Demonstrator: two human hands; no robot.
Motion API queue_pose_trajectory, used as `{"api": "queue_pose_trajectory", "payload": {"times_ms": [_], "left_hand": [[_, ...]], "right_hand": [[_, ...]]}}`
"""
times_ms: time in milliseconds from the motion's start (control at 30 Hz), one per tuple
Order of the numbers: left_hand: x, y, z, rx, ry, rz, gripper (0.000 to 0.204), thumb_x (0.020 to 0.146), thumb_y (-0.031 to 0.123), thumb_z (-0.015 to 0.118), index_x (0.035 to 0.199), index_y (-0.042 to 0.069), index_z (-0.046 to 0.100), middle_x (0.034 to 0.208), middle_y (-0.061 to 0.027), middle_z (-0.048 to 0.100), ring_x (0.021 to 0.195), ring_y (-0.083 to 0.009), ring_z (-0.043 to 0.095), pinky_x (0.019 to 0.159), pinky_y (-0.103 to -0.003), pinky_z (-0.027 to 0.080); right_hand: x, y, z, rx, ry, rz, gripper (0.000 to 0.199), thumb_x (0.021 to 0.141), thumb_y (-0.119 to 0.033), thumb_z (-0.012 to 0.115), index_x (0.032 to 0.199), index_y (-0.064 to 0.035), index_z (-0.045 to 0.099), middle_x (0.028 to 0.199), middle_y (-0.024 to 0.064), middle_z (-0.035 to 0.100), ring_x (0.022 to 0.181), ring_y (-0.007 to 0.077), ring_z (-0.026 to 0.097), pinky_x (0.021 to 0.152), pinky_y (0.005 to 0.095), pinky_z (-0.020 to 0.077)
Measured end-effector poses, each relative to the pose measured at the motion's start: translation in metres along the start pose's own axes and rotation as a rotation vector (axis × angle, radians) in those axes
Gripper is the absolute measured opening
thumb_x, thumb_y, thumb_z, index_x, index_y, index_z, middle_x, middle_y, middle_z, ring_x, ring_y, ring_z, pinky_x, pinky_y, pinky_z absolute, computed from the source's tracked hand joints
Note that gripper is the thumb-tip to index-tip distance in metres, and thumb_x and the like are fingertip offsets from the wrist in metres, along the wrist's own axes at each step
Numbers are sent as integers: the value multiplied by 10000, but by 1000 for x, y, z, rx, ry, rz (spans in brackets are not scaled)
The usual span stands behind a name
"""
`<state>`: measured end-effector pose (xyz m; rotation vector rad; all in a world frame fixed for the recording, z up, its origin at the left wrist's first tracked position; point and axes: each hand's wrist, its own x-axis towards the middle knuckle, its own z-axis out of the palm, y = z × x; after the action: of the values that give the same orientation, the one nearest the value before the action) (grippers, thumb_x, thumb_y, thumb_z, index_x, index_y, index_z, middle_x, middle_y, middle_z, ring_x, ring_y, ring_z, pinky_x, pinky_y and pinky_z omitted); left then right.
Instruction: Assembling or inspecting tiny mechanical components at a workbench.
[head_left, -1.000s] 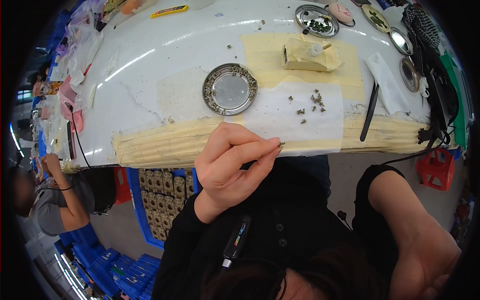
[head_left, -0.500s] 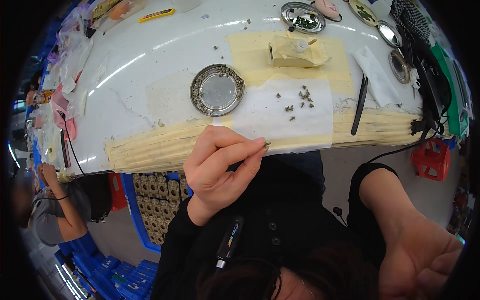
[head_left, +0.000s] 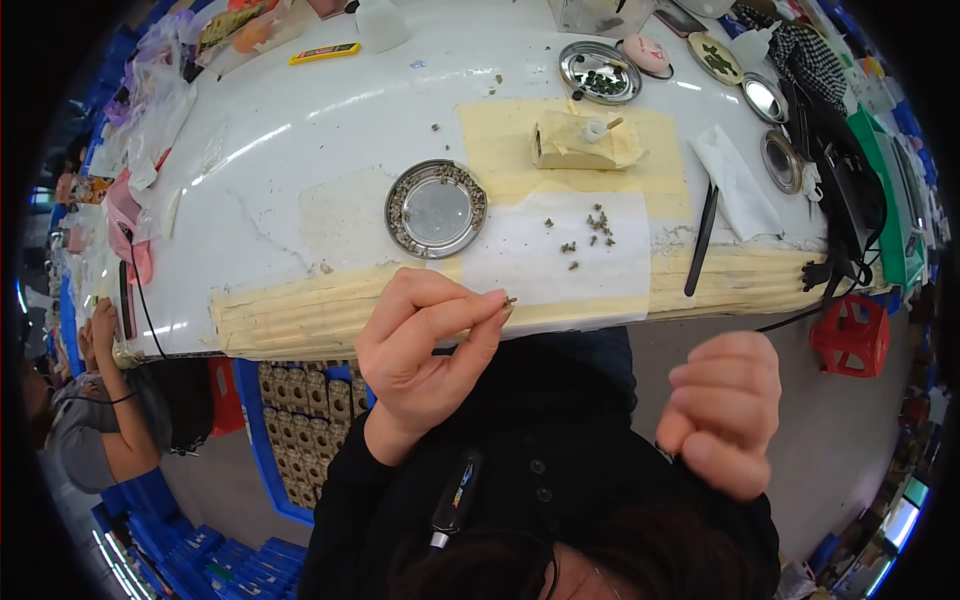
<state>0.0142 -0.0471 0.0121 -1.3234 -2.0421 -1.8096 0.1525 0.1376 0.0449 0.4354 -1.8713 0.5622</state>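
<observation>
At the near edge of the paper (head_left: 610,275), left hand (head_left: 425,345) pinches a part (head_left: 511,302), so go gentle; right hand (head_left: 728,410) is curled, can't tell if empty.

Dark print (head_left: 322,54) (too small to read) marks the yellow box (head_left: 345,50), upper left; a coloured logo (head_left: 461,490) marks the black device (head_left: 452,512), lower centre.

A slim yellow packet (head_left: 325,53) lies toward the surface's (head_left: 270,120) far left; at right are a checkered cloth (head_left: 812,68) and a green tray (head_left: 885,190), with a red plastic stool (head_left: 862,320) on the floor (head_left: 830,430).
</observation>
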Motion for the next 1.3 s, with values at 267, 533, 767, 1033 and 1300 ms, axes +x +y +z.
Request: {"api": "queue_pose_trajectory", "payload": {"times_ms": [267, 533, 767, 1033, 1300], "left_hand": [[6, 5, 7, -43, 32, -35, 217, 690, -110, 759, 881, -13, 722, 782, -75, 632, 695, -162, 589, 588, -257, 448], [11, 7, 11, -47, 5, 9, 229, 693, -102, 761, 897, -6, 720, 784, -71, 634, 691, -158, 585, 595, -254, 440], [12, 3, 14, -55, 11, 33, 242, 684, -102, 766, 898, 1, 722, 788, -60, 634, 689, -164, 585, 590, -257, 436], [13, 1, 16, 101, -11, 200, 305, 646, -96, 779, 924, 16, 728, 803, -51, 632, 684, -173, 584, 584, -270, 439], [9, -2, 14, 70, -31, 193, 349, 617, -87, 782, 942, 33, 739, 809, -35, 636, 691, -167, 588, 582, -262, 451]], "right_hand": [[-12, 3, 21, 1197, 202, 1414, 411, 1063, -294, 356, 1100, 52, 576, 909, 133, 688, 763, 226, 702, 711, 330, 592], [-18, 8, 28, 1446, 227, 1517, 429, 1064, -288, 354, 1225, 58, 551, 963, 139, 692, 864, 217, 705, 779, 319, 586], [-14, 3, 33, 1194, 90, 1443, 346, 1049, -227, 422, 1195, 43, 582, 973, 129, 690, 877, 187, 695, 797, 303, 573], [-14, -5, 44, 997, -9, 1222, 153, 950, -43, 599, 1073, 48, 601, 969, 103, 679, 898, 151, 676, 812, 269, 558], [-14, -4, 48, 1151, 27, 1341, 126, 936, -48, 623, 1025, 35, 594, 914, 81, 671, 852, 135, 673, 766, 255, 558]]}}
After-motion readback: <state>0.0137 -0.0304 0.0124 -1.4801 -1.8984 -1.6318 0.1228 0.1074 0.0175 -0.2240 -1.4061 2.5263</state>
